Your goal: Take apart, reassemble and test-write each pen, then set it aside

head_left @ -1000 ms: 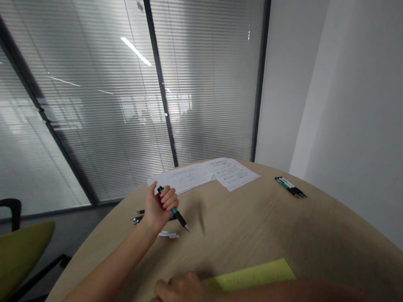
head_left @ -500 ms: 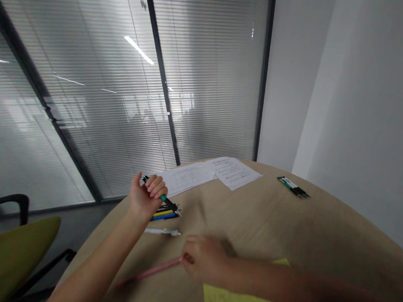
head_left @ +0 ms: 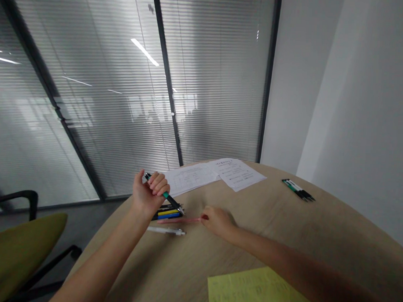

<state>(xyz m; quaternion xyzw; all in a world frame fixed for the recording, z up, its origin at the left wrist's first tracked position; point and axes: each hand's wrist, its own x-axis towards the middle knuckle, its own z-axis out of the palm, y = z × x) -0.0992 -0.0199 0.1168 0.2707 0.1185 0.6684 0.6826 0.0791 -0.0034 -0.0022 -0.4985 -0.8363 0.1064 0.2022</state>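
Note:
My left hand [head_left: 149,194] is raised a little above the round wooden table [head_left: 271,224], fingers wrapped round a green and black pen [head_left: 165,194] that points down to the right. My right hand [head_left: 219,221] reaches across the table and pinches the end of a pink pen [head_left: 182,219], which lies flat next to a small pile of pens [head_left: 168,211] with yellow, blue and black barrels. A white pen [head_left: 167,231] lies just in front of that pile.
White printed sheets [head_left: 217,173] lie at the table's far edge by the glass wall with blinds. Several green and black pens [head_left: 297,189] lie at the far right. A yellow sheet [head_left: 249,289] is near me. An olive chair [head_left: 16,246] stands at the left.
My right hand has carried the pink pen from the near part of the table forward to the pile of pens. My left hand has stayed closed on the green pen, shifting slightly.

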